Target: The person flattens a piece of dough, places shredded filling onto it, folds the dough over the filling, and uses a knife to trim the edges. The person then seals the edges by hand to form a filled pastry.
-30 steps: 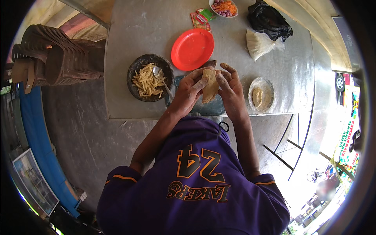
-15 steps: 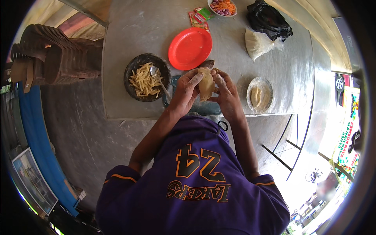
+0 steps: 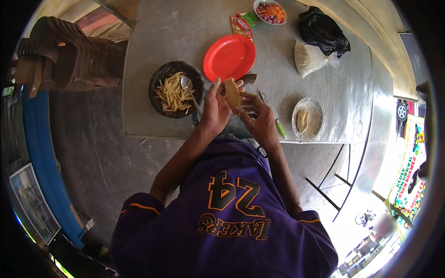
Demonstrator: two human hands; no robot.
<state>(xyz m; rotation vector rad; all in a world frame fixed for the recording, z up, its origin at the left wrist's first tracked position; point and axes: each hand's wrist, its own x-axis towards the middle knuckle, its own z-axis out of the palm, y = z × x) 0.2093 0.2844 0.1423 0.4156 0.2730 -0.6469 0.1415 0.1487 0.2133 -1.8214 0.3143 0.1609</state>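
Observation:
A pale, elongated folded piece of dough (image 3: 232,92) is held between my hands, just over the table's near edge. My left hand (image 3: 216,109) supports it from the left, fingers behind it and thumb raised. My right hand (image 3: 260,119) pinches its lower end, with flour on the fingers. To the left, a dark stone bowl (image 3: 156,103) holds pale cut sticks (image 3: 172,95), like potato, with a metal spoon (image 3: 186,84) in them. At the right, a round dish (image 3: 317,129) contains flour and a shaped dough piece (image 3: 303,119).
Beyond my hands lie a red oval plate (image 3: 229,56) and a dark pestle-like piece (image 3: 249,80). A green-handled knife (image 3: 280,128) rests near my right hand. Farther off are sachets (image 3: 242,25), a bowl of shallots and carrots (image 3: 270,12), a bag of white powder (image 3: 308,59) and a black bag (image 3: 324,31).
The dough has turned and tilted, moving slightly left. My right hand has shifted lower to its bottom end, and the green-handled knife has come into sight. The whole view has shifted slightly.

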